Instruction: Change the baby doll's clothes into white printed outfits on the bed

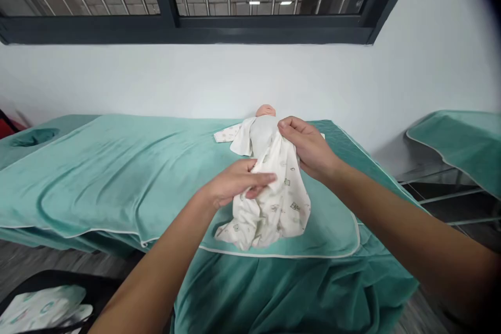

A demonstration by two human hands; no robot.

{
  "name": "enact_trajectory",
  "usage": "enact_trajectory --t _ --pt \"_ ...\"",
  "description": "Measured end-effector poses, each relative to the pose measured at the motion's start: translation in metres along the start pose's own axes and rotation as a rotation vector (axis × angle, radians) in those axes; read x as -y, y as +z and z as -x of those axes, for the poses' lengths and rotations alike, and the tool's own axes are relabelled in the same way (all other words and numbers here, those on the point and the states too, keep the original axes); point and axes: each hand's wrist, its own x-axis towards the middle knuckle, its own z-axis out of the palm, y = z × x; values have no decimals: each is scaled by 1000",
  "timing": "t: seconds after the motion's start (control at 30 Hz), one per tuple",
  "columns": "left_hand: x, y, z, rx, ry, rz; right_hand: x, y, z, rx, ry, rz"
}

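Note:
A baby doll lies on the bed, its head (265, 110) toward the wall and its body mostly hidden under cloth. White printed baby clothing (287, 203) hangs over its lower part, and a patterned sleeve (227, 134) stretches out to the left. My right hand (307, 143) pinches the upper edge of the clothing near the doll's chest. Lower down, my left hand (245, 182) grips bunched fabric of the same garment, thumb above and fingers partly in the folds. A plain white layer (262, 133) covers the doll's chest.
The bed wears a green cover (97, 177) with white piping. Behind it are a white wall and a dark-framed window (270, 35). Packaged diapers (47, 308) sit on a black seat at lower left. Another green-covered bed (462, 141) stands at right.

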Motion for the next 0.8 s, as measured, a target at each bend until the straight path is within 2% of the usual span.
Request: enact_trajectory --t 0.07,0.13,0.2,0.27,0.3,0.33,0.4,0.5,0.57,0.6,0.67,0.7,0.8 --pt "15 -4 -6 -37 31 72 -15 -5 2 -27 48 -53" --pt "22 -8 -12 -177 135 188 -26 -10 8 27 109 -3" --pt "25 -10 -20 -296 211 253 -35 -14 13 248 222 121" --pt "27 -11 -26 -343 211 246 -40 -18 17 515 362 227" --pt "28 -11 -28 -345 190 240 -43 -19 18 584 414 255" --pt "29 -10 -29 -339 163 235 -44 -20 17 583 440 268" --pt "32 -7 -28 -288 111 217 -46 -22 13 415 410 248" --pt "34 -4 -23 -72 28 124 -44 -23 5 127 310 104" --pt "33 -4 -21 38 -12 92 -42 -23 3 47 294 -25" --pt "32 -5 -21 35 -11 116 -41 -23 5 34 306 -83" --pt "30 -6 -24 -69 43 215 -40 -22 10 67 357 -158" --pt "29 -6 -27 -132 85 268 -41 -22 14 134 387 -168" --pt "28 -4 -35 -202 158 327 -46 -23 26 465 468 -88"
